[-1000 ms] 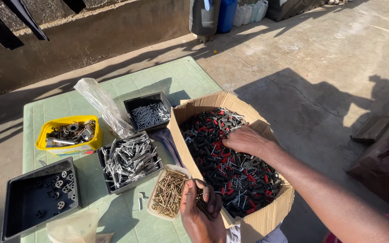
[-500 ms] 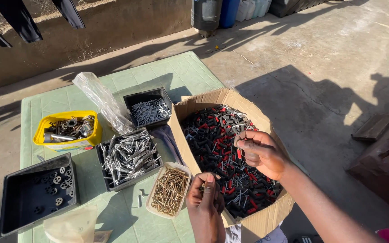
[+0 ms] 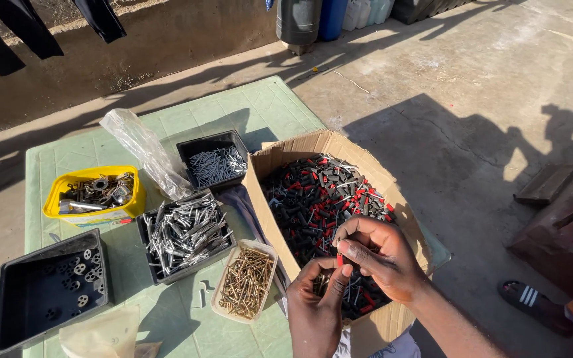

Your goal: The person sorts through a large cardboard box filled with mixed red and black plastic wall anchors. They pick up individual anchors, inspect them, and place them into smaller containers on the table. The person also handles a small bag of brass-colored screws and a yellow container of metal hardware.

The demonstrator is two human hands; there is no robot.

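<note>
A cardboard box (image 3: 270, 199) on the right of the green table holds a heap of red and black plugs (image 3: 319, 192) mixed with grey fasteners. My right hand (image 3: 376, 255) is lifted over the box's near end, fingers pinched on a small red plug (image 3: 339, 260). My left hand (image 3: 316, 301) meets it from below, fingertips touching the same small piece. Both hands hover above the box's near corner, beside a beige tray of brass screws (image 3: 245, 282).
On the green plastic table (image 3: 67, 156) stand a black tray of silver bolts (image 3: 184, 232), a black tray of nails (image 3: 215, 162), a yellow tub of metal parts (image 3: 94, 194), a black tray with washers (image 3: 51, 288) and a clear plastic bag (image 3: 144, 152). A sandal (image 3: 532, 301) lies on the concrete.
My right hand rose out of the heap in the box and came toward me. It met my left hand, and both now pinch a small red piece.
</note>
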